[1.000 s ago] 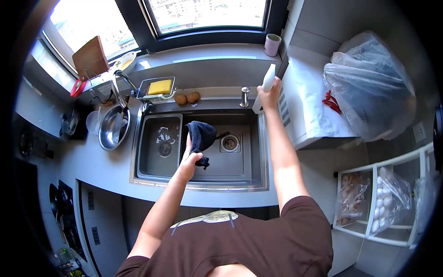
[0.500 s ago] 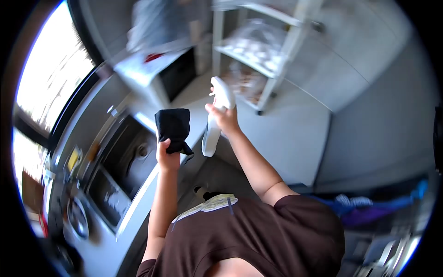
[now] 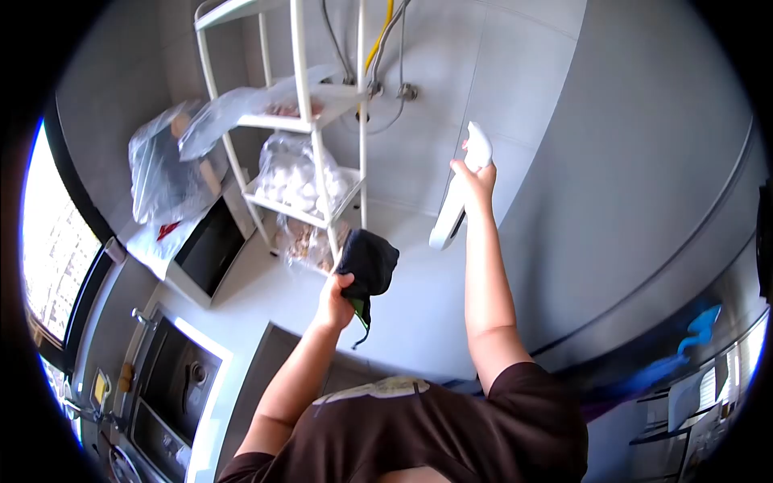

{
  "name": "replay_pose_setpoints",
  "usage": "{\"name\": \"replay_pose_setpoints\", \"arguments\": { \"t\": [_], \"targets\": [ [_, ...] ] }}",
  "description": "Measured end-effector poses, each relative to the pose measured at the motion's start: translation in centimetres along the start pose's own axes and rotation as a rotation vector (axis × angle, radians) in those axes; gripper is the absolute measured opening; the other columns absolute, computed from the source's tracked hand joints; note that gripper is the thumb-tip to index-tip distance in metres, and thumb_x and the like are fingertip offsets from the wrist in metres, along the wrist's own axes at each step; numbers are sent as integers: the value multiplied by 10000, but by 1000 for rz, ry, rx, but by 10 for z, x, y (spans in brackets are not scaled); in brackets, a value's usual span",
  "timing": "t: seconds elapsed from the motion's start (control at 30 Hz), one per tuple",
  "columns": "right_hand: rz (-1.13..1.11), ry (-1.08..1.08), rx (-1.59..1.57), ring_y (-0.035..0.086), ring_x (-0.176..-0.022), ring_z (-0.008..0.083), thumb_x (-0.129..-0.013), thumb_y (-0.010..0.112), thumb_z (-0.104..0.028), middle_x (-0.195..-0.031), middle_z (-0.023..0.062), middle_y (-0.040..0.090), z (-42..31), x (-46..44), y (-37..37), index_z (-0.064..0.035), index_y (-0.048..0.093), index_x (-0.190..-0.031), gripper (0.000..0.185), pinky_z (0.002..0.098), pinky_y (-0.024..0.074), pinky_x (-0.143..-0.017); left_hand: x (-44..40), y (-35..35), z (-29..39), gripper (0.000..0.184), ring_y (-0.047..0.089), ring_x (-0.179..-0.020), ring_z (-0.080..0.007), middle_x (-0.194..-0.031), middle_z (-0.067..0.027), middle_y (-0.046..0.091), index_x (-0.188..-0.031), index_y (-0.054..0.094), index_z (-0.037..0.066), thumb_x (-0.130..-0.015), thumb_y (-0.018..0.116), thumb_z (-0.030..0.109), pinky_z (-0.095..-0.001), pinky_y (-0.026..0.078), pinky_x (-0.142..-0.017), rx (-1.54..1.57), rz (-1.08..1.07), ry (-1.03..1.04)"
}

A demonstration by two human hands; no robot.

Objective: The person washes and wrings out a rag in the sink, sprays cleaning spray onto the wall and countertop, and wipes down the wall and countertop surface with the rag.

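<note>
My left hand (image 3: 334, 304) is closed around the lower edge of a black fabric pouch (image 3: 369, 262). A strip of green and a thin dark cord hang from the pouch's underside. Farther right, my right hand (image 3: 478, 183) grips a white spray bottle (image 3: 445, 225) just below its head, with the arm stretched forward. The bottle tilts, its head up and its base towards the lower left. My fingers hide part of its neck. Bottle and pouch are apart, both held up in the air above the floor.
Ahead stands a white shelf rack (image 3: 310, 121) holding plastic bags, one with white round things (image 3: 294, 181). Left of it, a plastic-covered thing (image 3: 173, 173) rests on a white cabinet. A sink (image 3: 181, 374) lies lower left. A large grey surface (image 3: 620, 201) rises at right.
My view has turned right, bringing the rack and wall pipes more fully into sight. My hands have moved farther apart, each keeping its hold on the pouch and the bottle.
</note>
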State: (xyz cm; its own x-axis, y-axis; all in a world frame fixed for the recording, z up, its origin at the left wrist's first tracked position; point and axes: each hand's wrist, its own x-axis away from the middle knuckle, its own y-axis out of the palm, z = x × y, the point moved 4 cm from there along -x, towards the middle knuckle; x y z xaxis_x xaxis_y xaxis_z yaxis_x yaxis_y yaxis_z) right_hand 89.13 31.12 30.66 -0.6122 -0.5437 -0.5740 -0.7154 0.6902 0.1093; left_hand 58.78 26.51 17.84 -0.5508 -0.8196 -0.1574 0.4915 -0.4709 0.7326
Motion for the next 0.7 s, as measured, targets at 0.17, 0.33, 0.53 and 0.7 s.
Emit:
{"name": "replay_pose_setpoints", "arguments": {
  "t": [0.17,0.33,0.53,0.7],
  "targets": [
    [44,-83,71,604,-883,202,-666,659,-92,-973,89,612,13,-111,-2,4,564,-1116,469,351,480,-780,-49,32,-27,749,372,-1340,-252,-1437,-138,404,-1449,280,-4,-741,482,130,-344,261,-1118,-42,-87,49],
    [134,-60,218,605,-856,211,-674,691,-113,-922,90,617,26,-187,-2,6,590,-1034,393,343,475,-771,-80,33,-33,742,374,-1335,-246,-1423,-139,411,-1441,287,-3,-731,459,122,-338,254,-1117,-93,-120,9],
    [9,-176,168,536,-1103,269,-707,715,-109,-1199,133,532,69,-176,-14,-22,482,-1254,601,376,434,-929,-111,32,-31,754,416,-1292,-228,-1391,-117,433,-1447,276,11,-725,451,143,-323,285,-1093,-138,-171,-77],
    [-110,74,260,642,-789,226,-693,753,-184,-845,87,655,161,-68,-19,-23,595,-1022,399,365,508,-705,-140,29,-32,774,403,-1293,-210,-1409,-104,417,-1465,253,32,-724,451,142,-302,285,-1078,-124,-220,-120]
  ]
}}
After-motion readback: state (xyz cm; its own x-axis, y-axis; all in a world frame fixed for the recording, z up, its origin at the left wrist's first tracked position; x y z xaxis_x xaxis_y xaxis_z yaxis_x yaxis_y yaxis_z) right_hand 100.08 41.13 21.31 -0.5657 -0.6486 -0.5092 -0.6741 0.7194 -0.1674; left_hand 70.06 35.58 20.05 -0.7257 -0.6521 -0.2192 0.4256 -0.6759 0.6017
